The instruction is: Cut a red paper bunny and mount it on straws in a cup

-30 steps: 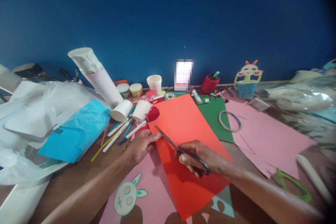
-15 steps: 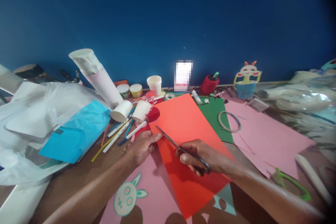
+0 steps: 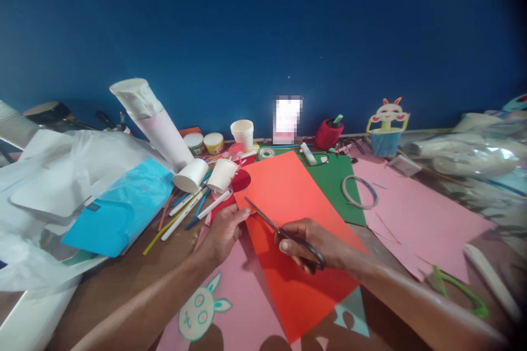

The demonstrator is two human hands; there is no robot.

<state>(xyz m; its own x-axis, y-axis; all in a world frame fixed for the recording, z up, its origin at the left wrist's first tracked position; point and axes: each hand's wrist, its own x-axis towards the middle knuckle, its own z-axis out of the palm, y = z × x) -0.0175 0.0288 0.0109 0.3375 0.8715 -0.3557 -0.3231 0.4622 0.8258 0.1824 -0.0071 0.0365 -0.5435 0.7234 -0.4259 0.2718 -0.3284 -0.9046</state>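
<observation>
Scissors (image 3: pixel 265 216): gripped by the right hand (image 3: pixel 307 235), fingers curled round the handles; blades across the orange-red sheet (image 3: pixel 288 192), tips near its left edge.
Left hand (image 3: pixel 224 231): pinching that edge between thumb and fingers.
Sheet position: mid-table, slanting over green paper (image 3: pixel 340 182) and pink paper (image 3: pixel 245 296).
Thumb risk: possibly a nick, from blade tips so close to the left thumb.
Edge risk: perhaps a crooked or torn cut, from twisting under a one-sided pinch.
Clutter risk: maybe a jostled marker (image 3: pixel 215 204) or paper cup (image 3: pixel 222 175), from tight quarters.
Tabletop (image 3: pixel 105 282): brown, crowded, blue packet (image 3: pixel 119 211) at left.
Wall (image 3: pixel 197 22): plain dark blue, bright pixelated screen (image 3: pixel 287 119) before it.
</observation>
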